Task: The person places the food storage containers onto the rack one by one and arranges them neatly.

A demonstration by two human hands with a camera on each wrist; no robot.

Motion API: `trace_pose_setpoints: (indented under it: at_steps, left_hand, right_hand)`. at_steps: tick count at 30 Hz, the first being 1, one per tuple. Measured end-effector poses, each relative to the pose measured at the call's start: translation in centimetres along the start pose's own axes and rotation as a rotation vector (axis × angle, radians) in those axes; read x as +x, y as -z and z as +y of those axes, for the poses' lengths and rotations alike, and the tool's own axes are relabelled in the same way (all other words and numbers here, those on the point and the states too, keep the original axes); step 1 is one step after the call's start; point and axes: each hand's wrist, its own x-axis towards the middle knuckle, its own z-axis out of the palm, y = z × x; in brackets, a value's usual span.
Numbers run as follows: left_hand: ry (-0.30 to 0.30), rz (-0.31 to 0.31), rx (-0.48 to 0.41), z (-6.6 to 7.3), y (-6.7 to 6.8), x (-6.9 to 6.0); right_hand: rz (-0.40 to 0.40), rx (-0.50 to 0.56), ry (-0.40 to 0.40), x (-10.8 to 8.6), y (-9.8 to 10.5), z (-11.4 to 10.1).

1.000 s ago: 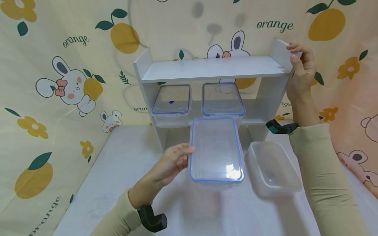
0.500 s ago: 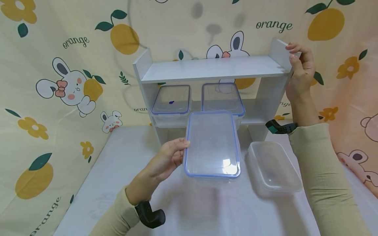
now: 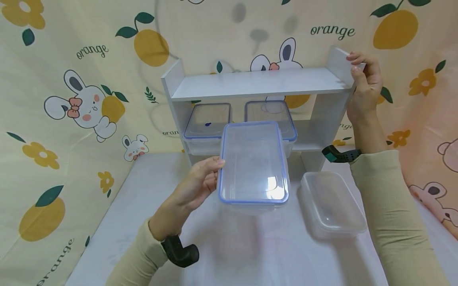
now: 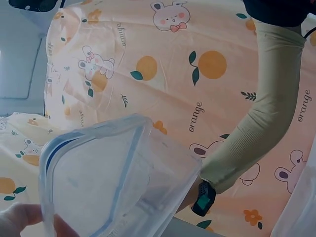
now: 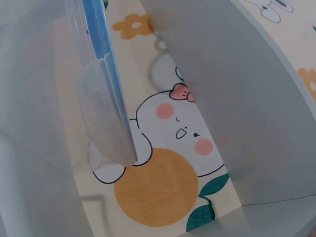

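Note:
My left hand point(image 3: 193, 186) grips the left edge of a clear plastic food container point(image 3: 250, 163) with a blue-rimmed lid, holding it in the air before the shelf. In the left wrist view, fingertips point(image 4: 24, 217) pinch the rim of that same container point(image 4: 94, 173). On the far side, my right hand point(image 3: 365, 87) holds the upper right side panel of a white two-tier shelf point(image 3: 261, 84). Two similar lidded containers, one on the left point(image 3: 207, 121) and one nearer the middle point(image 3: 270, 111), stand on its middle board; the held container partly covers both.
A clear container without a lid point(image 3: 332, 202) sits on the white table point(image 3: 229, 254), in front of the shelf's right side. Behind hangs a patterned cloth point(image 3: 89, 24). In the right wrist view, a blue-edged container point(image 5: 101, 89) appears inside the shelf, beside its grey-looking board point(image 5: 222, 84).
My left hand has raised the lidded container and carried it slightly left and toward the shelf. The right hand keeps its hold on the side panel, unmoved.

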Motion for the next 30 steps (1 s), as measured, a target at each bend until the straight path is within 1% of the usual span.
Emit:
trace_pose_setpoints:
  at_steps: [5, 7, 13, 22, 27, 30]
  left_hand:
    - [-0.022, -0.018, 0.01, 0.3, 0.0, 0.2]
    - [-0.03, -0.012, 0.008, 0.4, 0.0, 0.4]
    - [-0.04, 0.035, -0.004, 1.1, -0.2, 0.9]
    - [-0.061, 0.025, -0.014, 1.8, -0.3, 1.4]
    - [-0.074, 0.028, -0.006, 2.3, -0.5, 1.6]
    - [-0.082, 0.037, -0.017, 2.7, -0.6, 1.7]
  right_hand:
    - [-0.004, -0.007, 0.001, 0.0, 0.1, 0.0]
    - [-0.004, -0.008, -0.001, 0.0, 0.1, 0.0]
    - [-0.004, -0.004, -0.004, 0.0, 0.0, -0.1]
    - [-0.008, -0.012, 0.001, 0.0, 0.0, 0.1]
    - [-0.004, -0.011, -0.001, 0.1, 0.2, 0.2]
    - [-0.003, -0.007, 0.003, 0.1, 0.2, 0.3]
